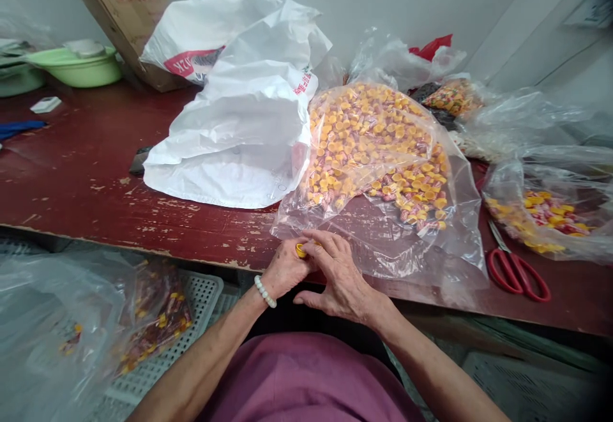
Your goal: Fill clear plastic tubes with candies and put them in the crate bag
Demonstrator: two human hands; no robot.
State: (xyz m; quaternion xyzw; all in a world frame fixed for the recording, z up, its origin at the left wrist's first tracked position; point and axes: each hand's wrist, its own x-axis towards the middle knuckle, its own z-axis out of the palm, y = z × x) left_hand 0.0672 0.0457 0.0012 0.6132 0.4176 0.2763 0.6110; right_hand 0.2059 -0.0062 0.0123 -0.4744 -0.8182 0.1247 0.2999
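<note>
At the table's front edge, my left hand (290, 265), with a beaded bracelet on its wrist, is closed round a small yellow cap (301, 251). My right hand (340, 275) reaches over against it, its fingertips by the cap and its thumb apart; whether it grips anything is hidden. Just beyond both hands lies a clear plastic bag (383, 147) full of yellow caps and red-and-white pieces, its loose film spread toward me. Left of that bag, a large white sack (239, 135) lies on the dark red table (96, 154).
Red-handled scissors (517, 272) and another bag of yellow and red pieces (555, 218) are on the right. Below left, a crate (205, 294) bears filled plastic bags. A green basin (90, 71) and a cardboard box (129, 20) stand at the back left.
</note>
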